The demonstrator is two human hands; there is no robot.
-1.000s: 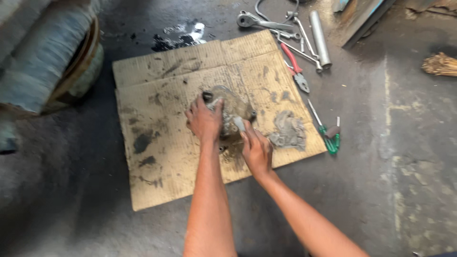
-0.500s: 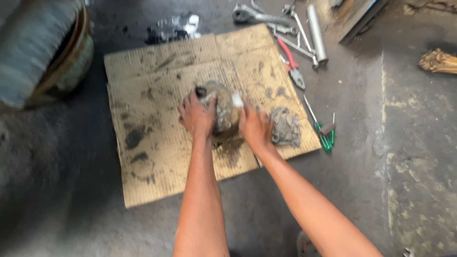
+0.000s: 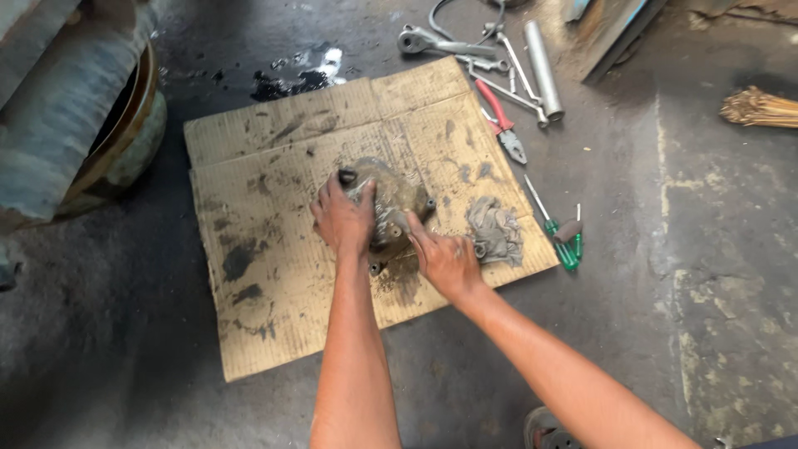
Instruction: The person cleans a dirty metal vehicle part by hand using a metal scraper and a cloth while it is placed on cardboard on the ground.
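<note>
Your left hand (image 3: pixel 345 220) and right hand (image 3: pixel 446 262) gripped the grimy metal part (image 3: pixel 392 199). Just right of that grip a rag (image 3: pixel 495 230) blocked the cardboard (image 3: pixel 274 274), with screwdrivers (image 3: pixel 561 237) and pliers (image 3: pixel 501 125) beyond. Left of the grip, bare cardboard gave you passing room.

A grey rag (image 3: pixel 495 231), red-handled pliers (image 3: pixel 501 122), green screwdrivers (image 3: pixel 564 248) and a ratchet wrench (image 3: pixel 440 41) lie nearby.

Both forearms are being shown bare to the frame's lower edge, no sleeve being seen on either. The left hand (image 3: pixel 342 220) and right hand (image 3: pixel 446 259) are being smeared with dark grime. Gloves are not being worn on either.
</note>
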